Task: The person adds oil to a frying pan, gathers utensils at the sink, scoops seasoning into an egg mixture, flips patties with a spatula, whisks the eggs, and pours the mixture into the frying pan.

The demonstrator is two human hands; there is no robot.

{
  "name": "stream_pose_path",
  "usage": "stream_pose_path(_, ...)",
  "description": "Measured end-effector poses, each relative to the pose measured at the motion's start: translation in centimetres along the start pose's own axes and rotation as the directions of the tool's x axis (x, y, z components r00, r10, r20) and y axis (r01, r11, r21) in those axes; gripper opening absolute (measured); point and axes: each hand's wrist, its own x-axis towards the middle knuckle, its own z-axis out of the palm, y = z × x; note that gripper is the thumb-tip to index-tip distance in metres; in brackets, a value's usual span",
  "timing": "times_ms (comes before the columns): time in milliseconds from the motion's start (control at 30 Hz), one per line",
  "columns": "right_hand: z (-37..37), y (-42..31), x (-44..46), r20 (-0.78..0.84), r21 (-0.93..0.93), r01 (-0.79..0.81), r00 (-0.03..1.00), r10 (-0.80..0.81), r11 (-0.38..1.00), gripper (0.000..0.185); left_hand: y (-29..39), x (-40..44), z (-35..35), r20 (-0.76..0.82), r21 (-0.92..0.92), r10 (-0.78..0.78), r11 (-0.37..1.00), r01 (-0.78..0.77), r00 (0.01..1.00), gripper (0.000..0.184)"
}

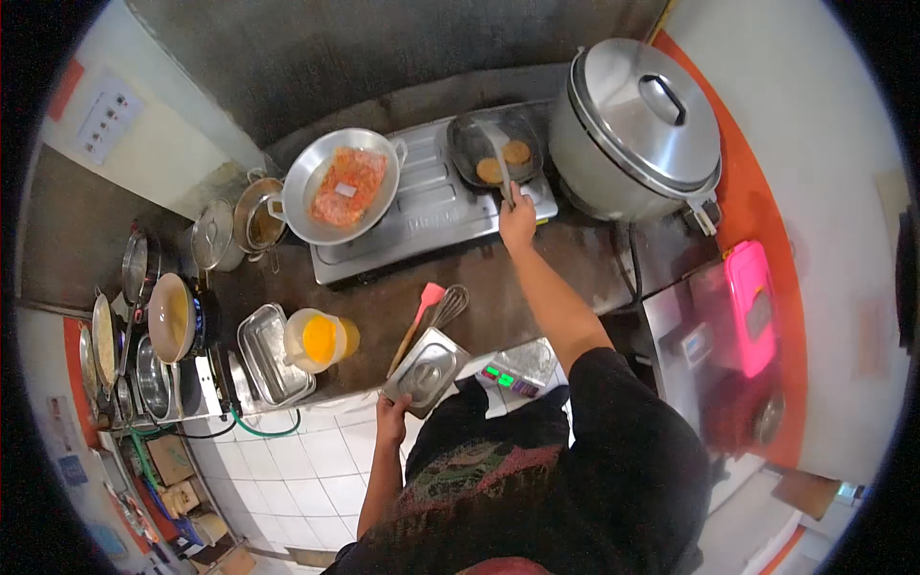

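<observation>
My right hand (pixel 518 218) is closed on the handle of a spatula (pixel 496 144), which reaches into a dark pan (pixel 468 144) on the right side of the silver stove (pixel 431 213). Two browned round patties (pixel 516 152) lie in that pan. Near the counter's front edge, my left hand (pixel 394 406) grips the lower corner of a lidded steel container (pixel 426 371). Beside the container are a pink-headed spatula (pixel 430 295) with a wooden handle and a whisk (pixel 451 305).
A wide pan (pixel 305 182) with a packaged orange-red block sits on the stove's left. A large lidded pot (pixel 599 144) stands right. On the left are a jug (pixel 319 340), a steel tray (pixel 271 350) and several pans. A scale (pixel 525 364) lies at the front edge.
</observation>
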Motion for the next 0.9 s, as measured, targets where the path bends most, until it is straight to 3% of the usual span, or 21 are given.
stream_pose_path(133,-4.4,0.9,-6.7,0.070,0.128,-0.077,0.995,0.069,0.989,0.048,-0.4,0.2,-1.2,-0.059,0.033,0.006,0.999,-0.004,0.998,0.036)
stream_pose_path(233,-7.0,1.8,-12.8,0.002,0.140,0.179,0.983,-0.181,0.974,0.051,-0.3,0.1,-1.9,0.001,-0.071,-0.003,0.997,0.003,1.000,0.036)
stream_pose_path(333,-8.0,1.9,-17.8,0.142,0.184,0.045,0.987,-0.072,0.982,0.052,-0.1,0.1,-2.4,0.009,-0.067,-0.027,0.997,0.027,1.000,0.037)
stream_pose_path(400,-7.3,1.9,-19.3,0.321,0.043,-0.024,0.947,0.009,0.999,0.052,0.0,0.0,-2.7,0.008,-0.049,-0.043,0.998,0.043,0.999,0.038)
stream_pose_path(533,-3.5,2.6,-18.5,0.271,-0.076,0.030,0.962,-0.008,0.997,0.050,0.1,-0.3,-2.9,-0.019,-0.029,-0.032,0.999,0.032,0.999,0.039)
stream_pose_path(767,1.5,3.2,-15.2,0.244,-0.025,-0.009,0.970,0.015,1.000,0.049,0.7,-2.3,-2.4,-0.064,-0.016,-0.040,0.999,0.039,0.997,0.042)
stream_pose_path(900,3.1,5.3,-15.5,0.214,-0.023,-0.016,0.977,0.020,1.000,0.061,0.3,-3.3,-3.5,-0.035,-0.028,-0.069,0.997,0.068,0.997,0.047)
